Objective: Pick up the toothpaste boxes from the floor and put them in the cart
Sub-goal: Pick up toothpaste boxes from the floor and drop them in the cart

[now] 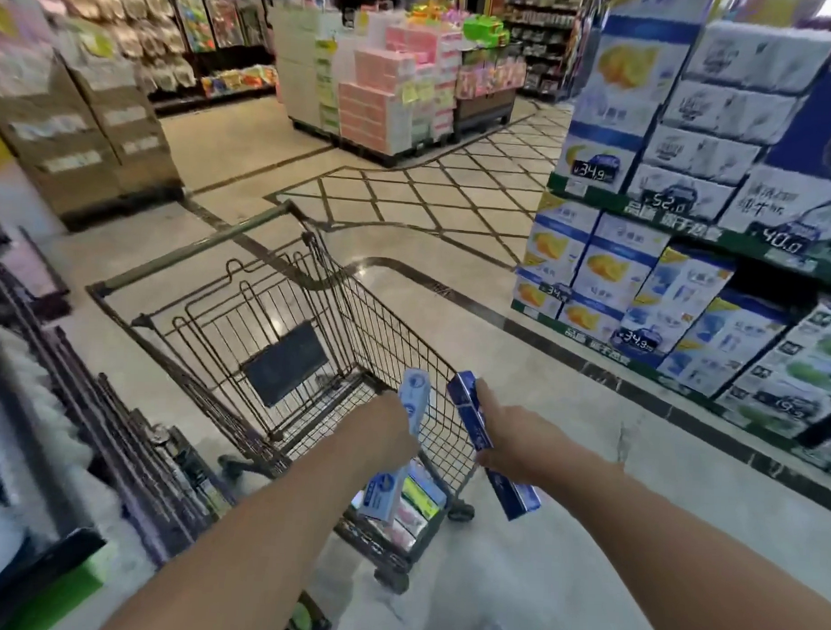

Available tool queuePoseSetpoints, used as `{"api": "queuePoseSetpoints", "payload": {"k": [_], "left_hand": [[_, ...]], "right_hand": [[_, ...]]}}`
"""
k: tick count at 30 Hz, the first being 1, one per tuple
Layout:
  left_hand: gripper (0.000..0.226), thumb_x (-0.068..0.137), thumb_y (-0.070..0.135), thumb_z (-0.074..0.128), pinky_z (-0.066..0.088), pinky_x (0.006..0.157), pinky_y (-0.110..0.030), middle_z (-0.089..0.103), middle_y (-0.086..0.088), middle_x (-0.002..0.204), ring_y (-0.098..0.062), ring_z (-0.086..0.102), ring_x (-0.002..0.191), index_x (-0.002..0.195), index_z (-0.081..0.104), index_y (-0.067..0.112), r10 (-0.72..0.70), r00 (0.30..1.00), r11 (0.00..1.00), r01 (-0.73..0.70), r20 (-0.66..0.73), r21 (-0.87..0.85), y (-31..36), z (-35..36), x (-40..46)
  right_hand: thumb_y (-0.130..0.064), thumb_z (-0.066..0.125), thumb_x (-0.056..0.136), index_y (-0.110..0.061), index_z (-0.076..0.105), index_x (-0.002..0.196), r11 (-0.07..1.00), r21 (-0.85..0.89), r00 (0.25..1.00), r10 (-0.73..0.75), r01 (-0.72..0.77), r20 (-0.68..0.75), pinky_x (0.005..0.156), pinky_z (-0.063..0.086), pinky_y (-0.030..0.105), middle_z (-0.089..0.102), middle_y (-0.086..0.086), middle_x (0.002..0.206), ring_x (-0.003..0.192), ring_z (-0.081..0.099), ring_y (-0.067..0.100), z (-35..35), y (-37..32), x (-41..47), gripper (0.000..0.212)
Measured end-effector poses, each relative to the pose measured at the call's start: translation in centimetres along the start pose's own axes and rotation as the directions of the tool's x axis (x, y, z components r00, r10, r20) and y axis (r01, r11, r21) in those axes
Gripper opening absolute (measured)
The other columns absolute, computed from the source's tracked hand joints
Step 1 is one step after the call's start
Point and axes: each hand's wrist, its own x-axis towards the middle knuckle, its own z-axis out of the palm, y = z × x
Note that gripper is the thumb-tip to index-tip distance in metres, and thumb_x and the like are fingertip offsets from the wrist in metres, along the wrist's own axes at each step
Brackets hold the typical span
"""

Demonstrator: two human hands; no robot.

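Both hands are loaded and over the cart point(338, 321), so this looks like the drop-off stage of the task. The left hand point(381, 431) is clamped on a pale blue toothpaste box point(413, 402), its fingers wrapped round the middle so the carton pokes out above and below the fist; it hangs inside the near wall of the basket. The right hand point(508, 440) is closed on a dark blue toothpaste box point(471, 413), held slantwise just outside the rim, at about 3 o'clock from the left hand.

Down at 6 o'clock from the left hand, a few more cartons point(419, 496) in white, yellow and pink sit behind the wire mesh. They look to be in the basket's near end, though blur makes it hard to be sure. If so, part of the job is done and these two boxes are next to go in. No boxes show on the visible floor point(561, 532), so little may be left.

The boxes are long, thin, glossy card with sharp edges, light and easy to pinch. The cart is dark steel wire with a green-sleeved handle point(194, 250) at 11 o'clock; the floor is polished stone tile
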Motion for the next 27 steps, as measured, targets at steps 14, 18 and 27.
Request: {"api": "queuePoseSetpoints", "payload": {"k": [14,18,27], "left_hand": [[0.067,0.09,0.046,0.061,0.052,0.073,-0.031,0.058,-0.009,0.112,-0.022,0.059,0.09,0.134,0.038,0.002,-0.305,0.951,0.924,0.31,0.059,-0.224,-0.9,6.0,20.5],[0.06,0.09,0.043,0.062,0.046,0.069,-0.031,0.057,-0.006,0.107,-0.022,0.055,0.084,0.129,0.035,0.007,-0.405,0.899,0.835,0.438,0.165,-0.334,-2.2,12.7,25.7],[0.062,0.093,0.032,0.062,0.046,0.071,-0.033,0.058,-0.014,0.123,-0.034,0.06,0.102,0.138,0.029,0.005,-0.492,0.82,0.644,0.569,0.294,-0.511,-4.0,26.6,33.0]], "right_hand": [[-0.017,0.06,0.091,-0.022,-0.016,0.155,0.984,0.006,0.971,-0.176,0.178,0.161,0.066,0.05,0.036,0.064,0.014,0.107,0.078,0.058,0.028,3.3,3.1,24.9,0.099],[-0.006,0.058,0.089,-0.016,-0.016,0.154,0.985,-0.03,0.955,-0.158,0.171,0.251,0.067,0.048,0.038,0.059,0.013,0.113,0.087,0.062,0.028,9.1,3.1,29.8,0.1],[-0.008,0.059,0.09,-0.008,0.021,0.146,0.999,0.016,0.925,-0.045,0.042,0.377,0.079,0.046,0.038,0.055,0.012,0.125,0.107,0.061,0.033,22.9,5.5,36.3,0.067]]}}
